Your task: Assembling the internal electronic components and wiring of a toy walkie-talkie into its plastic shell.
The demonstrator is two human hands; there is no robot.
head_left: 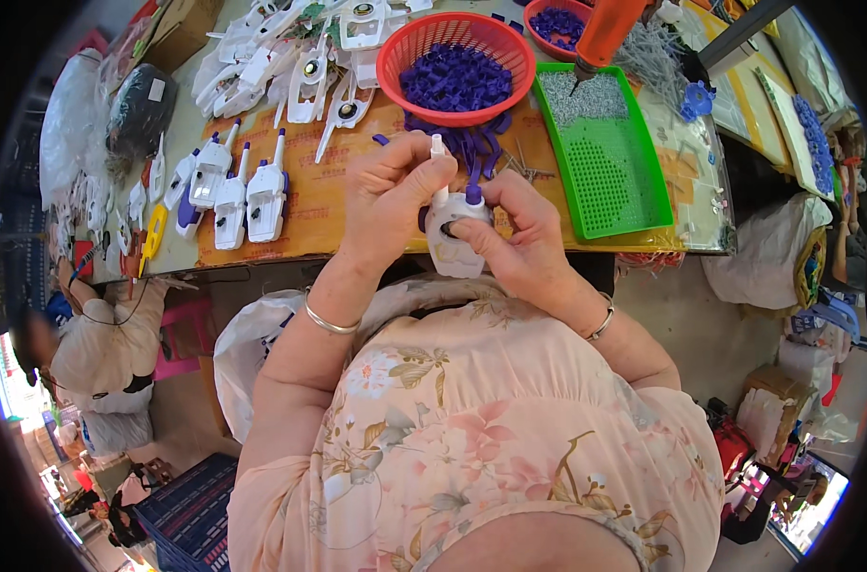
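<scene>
Both my hands are closed on a white plastic toy walkie-talkie shell (458, 257) just over the near edge of the table. My left hand (386, 191) pinches its white antenna (437, 146) between thumb and fingers. My right hand (529, 234) grips the body from the right, its thumb pressed on the shell's face by a dark round part. A purple knob (474, 194) stands at the top of the shell beside the right fingers. Part of the shell's left side is hidden by my left hand.
Assembled white-and-purple walkie-talkies (266, 202) lie left, below heaped white half shells (309, 81). A red basket (388, 71) of purple parts, a green tray (664, 205) of screws and an orange electric screwdriver (613, 29) are ahead and right. Another person (109, 348) sits far left.
</scene>
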